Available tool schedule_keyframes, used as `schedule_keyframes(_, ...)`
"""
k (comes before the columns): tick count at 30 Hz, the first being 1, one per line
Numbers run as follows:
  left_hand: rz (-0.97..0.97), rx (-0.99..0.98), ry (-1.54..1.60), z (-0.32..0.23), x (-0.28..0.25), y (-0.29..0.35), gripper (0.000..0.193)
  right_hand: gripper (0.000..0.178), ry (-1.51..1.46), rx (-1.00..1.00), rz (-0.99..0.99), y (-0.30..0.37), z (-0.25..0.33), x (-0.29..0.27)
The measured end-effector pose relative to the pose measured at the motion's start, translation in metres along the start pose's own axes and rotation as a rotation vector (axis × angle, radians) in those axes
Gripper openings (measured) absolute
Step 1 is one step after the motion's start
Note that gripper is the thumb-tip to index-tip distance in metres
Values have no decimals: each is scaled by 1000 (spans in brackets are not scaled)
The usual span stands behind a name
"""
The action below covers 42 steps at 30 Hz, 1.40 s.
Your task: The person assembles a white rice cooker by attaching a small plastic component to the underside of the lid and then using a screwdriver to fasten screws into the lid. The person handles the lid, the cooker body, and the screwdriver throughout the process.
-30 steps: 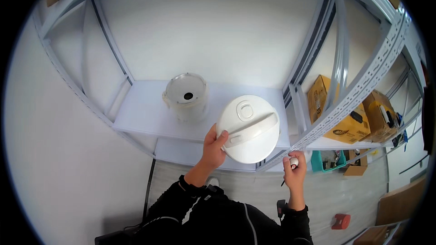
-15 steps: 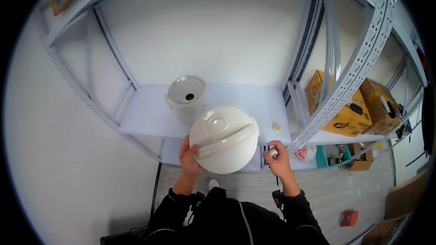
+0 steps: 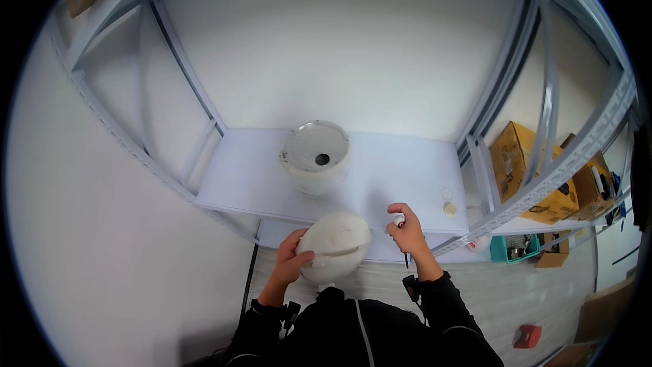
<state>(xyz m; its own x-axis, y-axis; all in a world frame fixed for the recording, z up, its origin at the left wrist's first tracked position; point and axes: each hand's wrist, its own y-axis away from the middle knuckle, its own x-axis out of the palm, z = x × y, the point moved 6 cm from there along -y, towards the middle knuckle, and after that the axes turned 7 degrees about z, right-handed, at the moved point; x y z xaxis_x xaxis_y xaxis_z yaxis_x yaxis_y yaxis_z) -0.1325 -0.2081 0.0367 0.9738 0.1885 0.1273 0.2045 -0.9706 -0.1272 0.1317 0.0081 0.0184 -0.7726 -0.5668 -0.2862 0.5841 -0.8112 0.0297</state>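
My left hand (image 3: 291, 263) is closed on the left edge of a white, domed appliance lid (image 3: 336, 239) with a raised band across it. The lid is tilted in front of the shelf's front edge. To its right, my right hand (image 3: 407, 231) is wrapped round a screwdriver (image 3: 399, 220); the pale handle end shows above the fist and a thin dark shaft points down below it. Behind the lid, a white round appliance body (image 3: 318, 182) stands on the shelf, its top uncovered, showing a grey metal plate with a dark round hole.
A small pale yellow disc (image 3: 449, 209) and a thin ring (image 3: 446, 194) lie on the white shelf (image 3: 401, 156), toward the right. Metal uprights frame it. Yellow cardboard boxes (image 3: 530, 177), a teal basket (image 3: 514, 248) and a red stool (image 3: 527, 336) are further right.
The lid has come lower and tipped steeply, so less of its top faces me. My view has shifted left, bringing the appliance body nearer the middle. Both hands keep their holds.
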Motion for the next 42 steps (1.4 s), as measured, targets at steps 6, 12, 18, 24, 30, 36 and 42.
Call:
schedule_keyframes(6, 81, -166, -48, 1, -59, -43, 119, 64, -14, -21, -62, -73, 32, 40)
schedule_keyframes(12, 85, -253, 2, 35, -91, -94, 123, 82, -21, 72, -57, -115, 50, 72)
schedule_keyframes(18, 121, -251, 128, 55, -105, -119, 124, 87, 9, 111, -20, -133, 50, 77)
schedule_keyframes(24, 146, -233, 122, 62, -109, -126, 126, 74, 19, 32, -41, -147, 56, 71)
schedule_keyframes(30, 117, -239, 129, 61, -114, -139, 131, 49, 73, 51, -10, -150, 51, 57)
schedule_keyframes(36, 174, -247, -12, 45, -142, -142, 135, 40, 208, 140, 153, -125, 95, 73)
schedule_keyframes(42, 248, -198, -84, -5, -146, -122, 135, 45, 224, -122, 212, -128, 97, 78)
